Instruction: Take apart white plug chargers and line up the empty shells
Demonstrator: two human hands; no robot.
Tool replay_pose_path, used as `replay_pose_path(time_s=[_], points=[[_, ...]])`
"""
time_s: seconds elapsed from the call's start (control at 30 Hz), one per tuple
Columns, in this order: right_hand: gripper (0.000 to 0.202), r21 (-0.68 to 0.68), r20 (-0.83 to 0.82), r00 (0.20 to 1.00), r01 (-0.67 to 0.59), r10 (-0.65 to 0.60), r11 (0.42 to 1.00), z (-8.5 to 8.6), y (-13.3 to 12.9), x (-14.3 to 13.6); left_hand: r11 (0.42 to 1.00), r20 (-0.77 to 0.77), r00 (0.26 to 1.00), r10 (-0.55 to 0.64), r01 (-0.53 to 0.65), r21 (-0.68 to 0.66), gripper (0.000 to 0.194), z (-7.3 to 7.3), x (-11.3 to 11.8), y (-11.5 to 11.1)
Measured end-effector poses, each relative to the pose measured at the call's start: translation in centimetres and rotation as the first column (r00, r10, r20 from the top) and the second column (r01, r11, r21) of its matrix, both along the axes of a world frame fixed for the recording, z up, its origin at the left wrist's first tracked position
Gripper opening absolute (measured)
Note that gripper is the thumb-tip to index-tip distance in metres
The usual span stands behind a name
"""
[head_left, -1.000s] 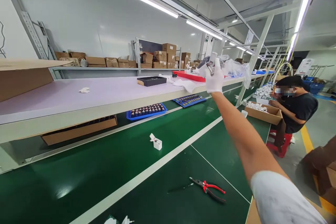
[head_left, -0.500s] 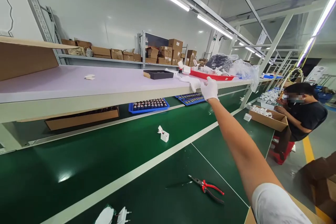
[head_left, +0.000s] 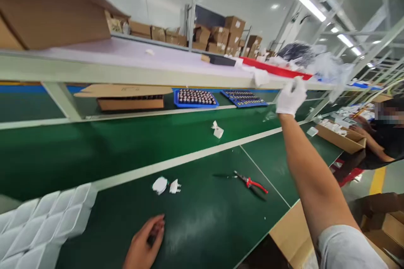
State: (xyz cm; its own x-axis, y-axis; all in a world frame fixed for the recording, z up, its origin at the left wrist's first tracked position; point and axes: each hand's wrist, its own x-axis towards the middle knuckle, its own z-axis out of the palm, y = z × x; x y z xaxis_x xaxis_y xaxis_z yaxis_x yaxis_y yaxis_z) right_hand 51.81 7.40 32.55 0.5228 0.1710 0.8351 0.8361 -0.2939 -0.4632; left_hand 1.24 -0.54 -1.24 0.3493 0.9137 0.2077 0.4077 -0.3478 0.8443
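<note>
My right hand (head_left: 291,96), in a white glove, is raised at the front edge of the upper shelf, near the red tray (head_left: 274,68). Its fingers are bent together; whatever they hold, if anything, I cannot make out. A faint see-through patch shows just below it. Low in the view, my bare left hand (head_left: 145,243) is over the green bench with its fingers curled in and nothing visible in them. Beyond it lie a round white part (head_left: 160,185) and a white plug piece with pins (head_left: 175,186). Red-handled pliers (head_left: 251,182) rest farther right.
White box-like cases (head_left: 63,218) stand in rows at left. A small white housing (head_left: 217,131) sits mid-bench. Blue trays of small parts (head_left: 195,105) are under the shelf (head_left: 176,75). At right a co-worker (head_left: 385,134) sits by a carton of white parts (head_left: 341,136).
The view has turned down and left, bringing my left hand and the white cases into sight. My right hand has come away from the shelf top to just before its edge.
</note>
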Motion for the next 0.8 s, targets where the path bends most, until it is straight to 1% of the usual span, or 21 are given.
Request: replay_pose_path(time_s=[0.03, 0.07, 0.1, 0.13, 0.17, 0.2, 0.23, 0.27, 0.3, 0.33, 0.37, 0.4, 0.43, 0.5, 0.57, 0.63, 0.7, 0.8], points=[[0.052, -0.011, 0.002, 1.0, 0.002, -0.002, 1.0, -1.2, -0.4, -0.9, 1.0, 0.011, 1.0, -0.007, 0.007, 0.007, 0.034, -0.1, -0.2, -0.3], [0.054, -0.056, 0.009, 1.0, -0.014, 0.014, 0.998, -2.8, -0.8, -1.9, 1.0, 0.008, 1.0, -0.007, 0.007, 0.015, 0.03, -0.1, -0.3, -0.4], [0.053, -0.145, 0.017, 0.999, -0.048, 0.051, 0.988, -4.6, -1.2, -3.1, 1.0, 0.008, 1.0, -0.014, 0.013, 0.005, 0.028, 0.0, -0.3, -0.5], [0.051, -0.278, 0.012, 0.995, -0.095, 0.102, 0.956, -6.8, -1.5, -4.4, 1.0, 0.004, 1.0, -0.014, 0.014, -0.003, 0.027, 0.1, -0.3, -0.6], [0.046, -0.433, -0.01, 0.987, -0.148, 0.159, 0.889, -9.0, -1.7, -5.7, 1.0, 0.003, 1.0, -0.016, 0.016, -0.01, 0.026, 0.1, -0.2, -0.7], [0.041, -0.589, -0.058, 0.978, -0.196, 0.201, 0.784, -11.3, -1.8, -6.8, 1.0, 0.005, 1.0, -0.02, 0.02, -0.016, 0.026, 0.1, -0.2, -0.7], [0.039, -0.709, -0.116, 0.97, -0.231, 0.213, 0.666, -13.5, -1.7, -7.6, 1.0, 0.009, 1.0, -0.025, 0.025, -0.016, 0.026, 0.1, -0.2, -0.8], [0.038, -0.786, -0.167, 0.965, -0.255, 0.204, 0.563, -15.6, -1.4, -8.1, 0.999, 0.015, 0.999, -0.032, 0.032, -0.013, 0.025, 0.1, -0.2, -0.9], [0.038, -0.836, -0.209, 0.961, -0.271, 0.181, 0.477, -17.4, -0.9, -8.3, 0.999, 0.021, 0.999, -0.04, 0.041, -0.009, 0.025, 0.1, -0.2, -1.0], [0.038, -0.866, -0.236, 0.96, -0.278, 0.151, 0.416, -19.0, -0.4, -8.1, 0.999, 0.027, 0.999, -0.047, 0.047, -0.006, 0.025, 0.1, -0.2, -1.0], [0.037, -0.883, -0.252, 0.96, -0.279, 0.119, 0.377, -20.2, 0.3, -7.6, 0.999, 0.032, 0.998, -0.05, 0.051, -0.007, 0.024, 0.1, -0.1, -1.0], [0.036, -0.896, -0.26, 0.962, -0.274, 0.087, 0.349, -21.3, 1.1, -7.0, 0.999, 0.034, 0.998, -0.05, 0.05, -0.006, 0.024, 0.2, -0.1, -1.0], [0.034, -0.904, -0.26, 0.964, -0.264, 0.058, 0.336, -22.1, 1.8, -6.3, 0.999, 0.035, 0.998, -0.047, 0.047, -0.001, 0.023, 0.3, -0.1, -1.0], [0.032, -0.913, -0.242, 0.97, -0.232, 0.01, 0.335, -23.5, 3.4, -4.9, 0.999, 0.031, 0.998, -0.046, 0.045, 0.023, 0.021, 0.5, 0.1, -0.9], [0.03, -0.915, -0.208, 0.978, -0.19, -0.011, 0.357, -24.6, 5.1, -3.9, 0.998, 0.024, 0.999, -0.049, 0.048, 0.037, 0.021, 0.7, 0.2, -0.9], [0.031, -0.906, -0.15, 0.989, -0.133, -0.011, 0.402, -25.6, 6.8, -3.4, 0.999, 0.01, 0.999, -0.043, 0.043, 0.004, 0.021, 0.8, 0.3, -0.9], [0.044, -0.883, -0.079, 0.997, -0.071, 0.001, 0.465, -26.4, 8.6, -2.7, 0.997, -0.002, 0.999, -0.052, 0.052, -0.048, 0.022, 0.7, 0.3, -1.0], [0.073, -0.84, 0.003, 0.999, -0.021, 0.043, 0.542, -27.1, 11.3, -1.1, 0.994, 0.007, 0.997, -0.079, 0.08, -0.071, 0.025, 0.6, 0.2, -1.0]])
